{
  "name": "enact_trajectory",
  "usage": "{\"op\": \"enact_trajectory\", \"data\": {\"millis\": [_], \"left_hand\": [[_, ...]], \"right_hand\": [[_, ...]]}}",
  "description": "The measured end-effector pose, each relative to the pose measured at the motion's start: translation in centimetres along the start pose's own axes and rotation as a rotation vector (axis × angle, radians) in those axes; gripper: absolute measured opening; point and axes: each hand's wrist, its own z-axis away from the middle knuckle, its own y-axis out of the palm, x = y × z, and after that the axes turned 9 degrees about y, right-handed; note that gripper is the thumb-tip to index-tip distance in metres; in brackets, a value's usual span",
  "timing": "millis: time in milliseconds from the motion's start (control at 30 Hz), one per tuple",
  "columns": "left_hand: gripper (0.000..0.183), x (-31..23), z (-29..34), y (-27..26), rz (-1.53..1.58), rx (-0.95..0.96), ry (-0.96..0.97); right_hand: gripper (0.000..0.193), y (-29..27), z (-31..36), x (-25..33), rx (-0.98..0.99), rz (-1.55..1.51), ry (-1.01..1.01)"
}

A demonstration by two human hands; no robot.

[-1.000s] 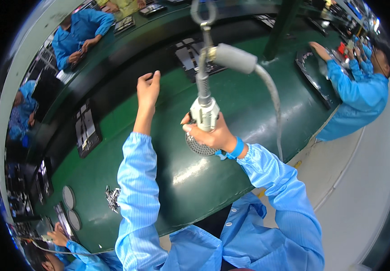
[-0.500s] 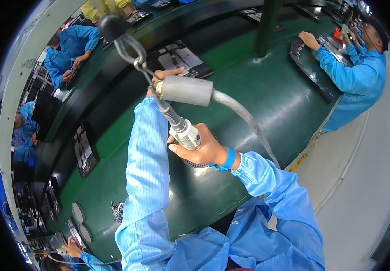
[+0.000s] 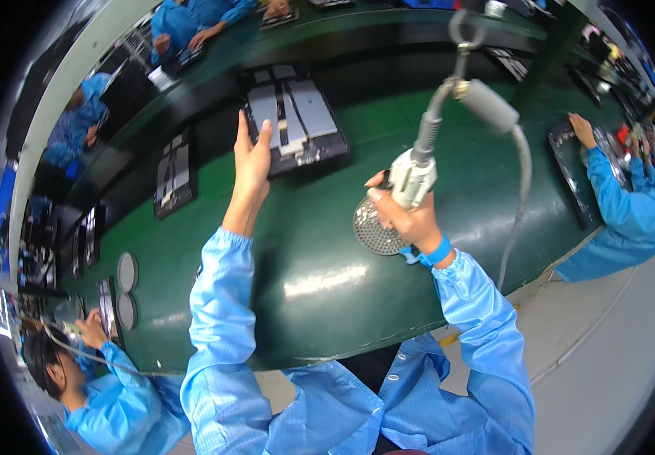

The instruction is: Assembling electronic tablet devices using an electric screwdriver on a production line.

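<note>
In my right hand (image 3: 416,224) is a white power screwdriver (image 3: 412,180), hanging from a cable and ring. Its tip is hidden behind the hand. Directly below lies a round grey dish (image 3: 373,233) with a dimpled surface and small bright pieces on it, probably screws. My left hand (image 3: 251,165) is empty, thumb and fingers stretched apart. It is at the left edge of an opened tablet (image 3: 311,114), whose grey battery packs and inner ribbon face up; I cannot tell whether the fingers touch it.
Another opened tablet (image 3: 175,176) lies to the left on the green bench (image 3: 327,227). Two round grey lids or dishes (image 3: 126,292) are further left. A grey cable (image 3: 526,189) hangs at the right. Co-workers in blue sit around, with a curved dark part (image 3: 570,171) beside one at the right.
The view has shifted. My right hand has carried the screwdriver to the right, away from my left arm. My left hand, partly hidden before, now shows whole beside the tablet.
</note>
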Motion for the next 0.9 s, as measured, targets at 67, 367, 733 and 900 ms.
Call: {"op": "enact_trajectory", "data": {"millis": [67, 367, 733, 900], "left_hand": [[0.064, -2.3, 5.2, -2.9, 0.062, 0.014, -0.107], [0.068, -5.1, 26.2, -8.3, -0.269, 0.129, -0.189], [0.029, -11.5, 29.3, -12.4, -0.913, 0.205, -0.323], [0.014, -8.7, 21.8, -22.9, -1.052, -0.095, 0.049]], "right_hand": [[0.015, -0.2, 0.2, 0.2, -0.017, -0.041, 0.120], [0.015, 0.5, -0.6, -1.0, -0.015, 0.047, -0.068], [0.019, 1.1, -0.5, -1.2, 0.068, -0.023, -0.033], [0.019, 1.0, -0.3, -1.1, 0.066, -0.029, -0.036]]}}
